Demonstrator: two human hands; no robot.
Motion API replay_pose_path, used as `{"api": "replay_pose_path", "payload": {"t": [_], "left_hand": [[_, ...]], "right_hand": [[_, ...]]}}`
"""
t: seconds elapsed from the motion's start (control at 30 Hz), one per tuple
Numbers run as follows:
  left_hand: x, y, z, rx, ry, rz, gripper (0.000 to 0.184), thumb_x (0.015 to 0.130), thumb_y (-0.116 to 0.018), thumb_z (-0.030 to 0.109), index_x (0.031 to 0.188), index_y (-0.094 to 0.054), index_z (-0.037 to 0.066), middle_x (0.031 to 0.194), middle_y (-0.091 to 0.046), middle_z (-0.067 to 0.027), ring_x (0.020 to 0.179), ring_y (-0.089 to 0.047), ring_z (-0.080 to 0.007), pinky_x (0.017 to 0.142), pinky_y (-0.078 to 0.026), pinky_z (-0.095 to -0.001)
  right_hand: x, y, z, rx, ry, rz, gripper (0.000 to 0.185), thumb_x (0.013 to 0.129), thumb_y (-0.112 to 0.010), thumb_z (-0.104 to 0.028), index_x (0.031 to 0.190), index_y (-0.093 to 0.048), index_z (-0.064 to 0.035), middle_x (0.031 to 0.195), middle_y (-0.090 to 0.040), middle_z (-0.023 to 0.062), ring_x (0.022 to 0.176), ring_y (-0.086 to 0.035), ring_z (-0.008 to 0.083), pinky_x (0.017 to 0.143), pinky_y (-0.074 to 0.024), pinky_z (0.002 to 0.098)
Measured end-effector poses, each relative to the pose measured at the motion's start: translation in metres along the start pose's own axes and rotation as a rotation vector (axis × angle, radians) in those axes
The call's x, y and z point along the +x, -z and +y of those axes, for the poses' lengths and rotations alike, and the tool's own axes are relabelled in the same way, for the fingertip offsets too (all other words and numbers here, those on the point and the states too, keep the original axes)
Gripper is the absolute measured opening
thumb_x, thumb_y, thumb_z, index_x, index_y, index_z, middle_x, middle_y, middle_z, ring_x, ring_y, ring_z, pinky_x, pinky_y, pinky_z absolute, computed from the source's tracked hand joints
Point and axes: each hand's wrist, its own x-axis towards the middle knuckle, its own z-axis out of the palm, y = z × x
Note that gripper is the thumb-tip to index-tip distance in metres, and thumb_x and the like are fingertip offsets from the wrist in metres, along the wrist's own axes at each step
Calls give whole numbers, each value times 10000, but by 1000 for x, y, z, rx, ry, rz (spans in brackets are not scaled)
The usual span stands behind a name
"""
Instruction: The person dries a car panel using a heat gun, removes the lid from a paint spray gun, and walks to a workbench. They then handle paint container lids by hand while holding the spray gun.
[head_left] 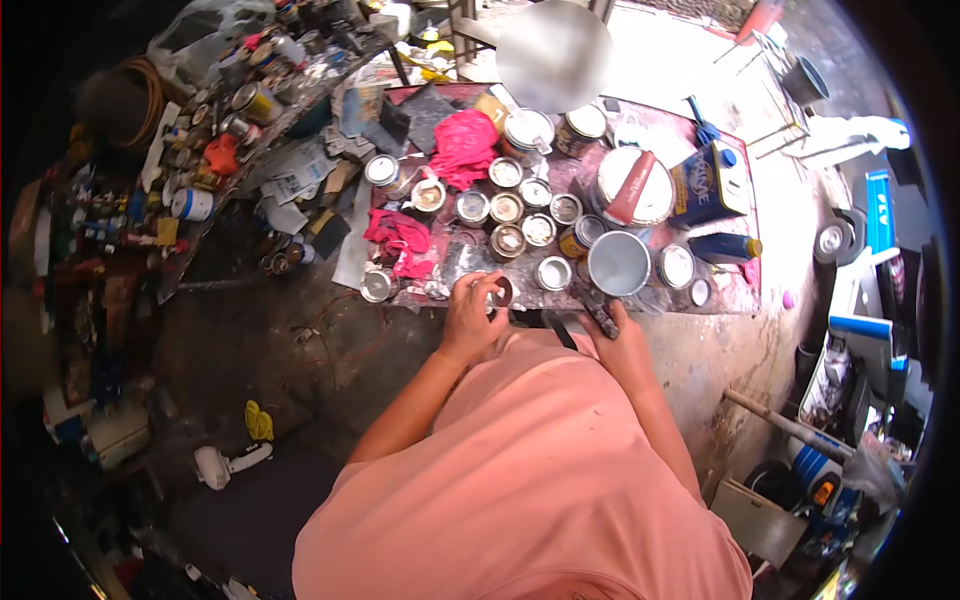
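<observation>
At the near edge of the surface (738, 298), the left hand (468, 315) grips a round brown item (505, 292); the right hand (623, 340) clasps a dark object (602, 321).

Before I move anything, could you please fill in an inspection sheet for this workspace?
Surface: reddish table, stained and crowded.
Job's things: small round item and dark object; exact kinds unclear.
Clutter: clustered cans, pink cloths, blue bottle with a yellow cap.
Hands: left hand, bare, fingers around the round item; right hand, bare, holding the dark object. Both at the table's near edge.
Cables: brown coil at upper left; cable or hose, cannot tell.
Surroundings: white handled tool and yellow bundle on the floor at left.
</observation>
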Motion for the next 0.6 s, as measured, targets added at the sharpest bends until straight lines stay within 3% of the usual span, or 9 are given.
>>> {"api": "replay_pose_path", "payload": {"t": [0.13, 0.37, 0.6], "left_hand": [[1, 0, 2, -45, 0, 5, 423, 730, -776, 40, 1096, -567, 73, 1369, -658, -89, 1269, -535, -349, 1083, -437, -478], [1, -2, 3, 9, 6, -42, 442, 738, -763, 29, 1120, -543, 61, 1407, -644, -110, 1284, -508, -358, 1107, -405, -481], [2, 2, 8, 31, 33, -83, 449, 750, -761, 3, 1126, -522, 58, 1425, -631, -104, 1307, -481, -347, 1124, -380, -479]], "right_hand": [[2, -1, 7, -33, -4, -9, 463, 930, -744, -428, 1143, -635, -32, 1012, -737, 256, 985, -683, 479, 800, -530, 532], [2, -3, 11, -80, 34, -11, 581, 937, -694, -523, 1245, -613, -37, 984, -736, 267, 947, -705, 464, 828, -551, 542], [0, 6, 5, -58, 50, -66, 536, 949, -690, -492, 1217, -623, -33, 941, -744, 249, 907, -715, 451, 799, -556, 533]]}}
